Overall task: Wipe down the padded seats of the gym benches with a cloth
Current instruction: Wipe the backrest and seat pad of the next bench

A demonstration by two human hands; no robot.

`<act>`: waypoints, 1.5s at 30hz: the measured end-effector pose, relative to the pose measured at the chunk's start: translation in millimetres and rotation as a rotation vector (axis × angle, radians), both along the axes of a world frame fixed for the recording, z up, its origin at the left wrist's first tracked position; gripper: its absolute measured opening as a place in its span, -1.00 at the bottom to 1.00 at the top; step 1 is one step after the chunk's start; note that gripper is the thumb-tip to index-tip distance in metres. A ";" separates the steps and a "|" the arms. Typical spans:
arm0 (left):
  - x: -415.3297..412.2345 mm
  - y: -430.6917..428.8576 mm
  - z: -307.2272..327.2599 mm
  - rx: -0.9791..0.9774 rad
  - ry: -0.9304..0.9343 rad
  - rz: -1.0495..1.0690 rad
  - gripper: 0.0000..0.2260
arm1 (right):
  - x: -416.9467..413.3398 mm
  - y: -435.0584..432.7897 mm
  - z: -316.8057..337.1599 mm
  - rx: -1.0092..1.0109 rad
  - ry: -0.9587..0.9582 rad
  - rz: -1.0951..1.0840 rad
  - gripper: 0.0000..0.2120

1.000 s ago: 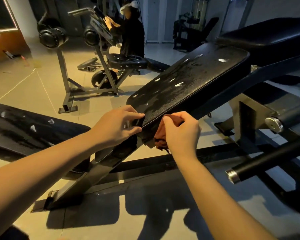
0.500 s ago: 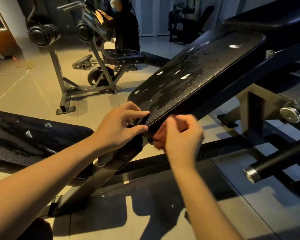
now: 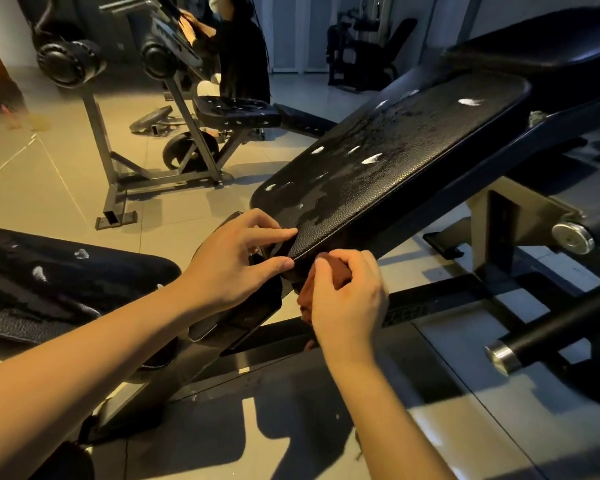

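A black padded bench seat [image 3: 395, 168] slopes up to the right, wet and dotted with white foam spots. My left hand [image 3: 236, 261] holds its lower front corner, index finger and thumb on the pad's edge. Just right of it, my right hand [image 3: 347, 299] grips a bunched reddish-brown cloth [image 3: 336, 275] against the underside of that front edge. A second black pad [image 3: 59, 282], also spotted with foam, lies low at the left. A third pad [image 3: 541, 46] rises at the upper right.
The bench's black steel frame [image 3: 430, 299] runs along the tiled floor below my hands. A padded roller bar with a chrome end [image 3: 506, 355] juts out at the right. Another machine with a seat [image 3: 236, 112] stands behind, with a person in dark clothes [image 3: 243, 57] at it.
The view has shifted slightly. My right hand with the cloth has edged a little along the pad's lower front edge; my left hand keeps its hold on the corner.
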State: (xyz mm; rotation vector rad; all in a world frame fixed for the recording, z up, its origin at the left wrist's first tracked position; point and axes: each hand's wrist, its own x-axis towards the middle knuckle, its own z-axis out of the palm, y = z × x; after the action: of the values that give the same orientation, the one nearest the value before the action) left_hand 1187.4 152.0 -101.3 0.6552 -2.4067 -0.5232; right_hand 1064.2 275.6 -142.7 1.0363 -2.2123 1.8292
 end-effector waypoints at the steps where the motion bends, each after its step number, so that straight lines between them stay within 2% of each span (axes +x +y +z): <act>1: -0.3 -0.3 -0.1 0.001 -0.002 -0.002 -0.63 | -8.8 0.8 8.0 -0.036 0.007 -0.039 -0.93; 4: -1.2 -0.7 -0.4 -0.003 0.002 0.003 -0.63 | -11.3 -0.1 12.9 -0.078 -0.017 -0.053 -0.91; 8: -0.7 1.3 0.1 -0.001 0.000 0.017 -0.63 | 8.1 -0.7 -6.8 0.051 0.066 0.018 -0.90; 13: -3.1 3.5 2.7 -0.002 -0.011 0.031 -0.63 | -9.1 -2.4 7.1 -0.024 0.061 -0.040 -0.88; 17: -1.8 3.7 2.0 0.009 -0.011 0.035 -0.64 | 7.2 2.5 -13.3 0.079 0.049 0.060 -0.88; 22: -3.2 3.6 2.7 0.012 -0.026 0.044 -0.64 | -15.7 1.6 12.3 -0.002 0.062 -0.032 -0.88; 27: -2.8 4.9 4.0 0.035 -0.015 0.042 -0.65 | -2.9 4.0 -0.4 0.171 -0.020 0.015 -0.82; 32: -2.9 5.3 3.9 0.025 -0.016 0.047 -0.64 | -14.4 5.1 11.8 0.062 0.029 -0.030 -0.85; 37: -2.1 5.2 1.1 0.029 -0.002 0.035 -0.65 | 10.1 6.7 -11.3 0.231 0.066 0.111 -0.85; 42: -1.1 2.9 0.0 0.018 -0.013 0.033 -0.63 | -30.8 11.3 22.6 0.022 0.038 -0.043 -0.90; 45: -2.0 2.3 0.3 0.020 -0.002 0.030 -0.63 | -18.1 6.4 18.5 0.005 0.009 -0.024 -0.92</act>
State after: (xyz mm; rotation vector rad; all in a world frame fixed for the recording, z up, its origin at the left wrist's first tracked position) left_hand 1185.4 154.3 -101.0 0.6998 -2.3931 -0.5351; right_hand 1046.1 281.9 -124.2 1.0122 -2.2157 1.8072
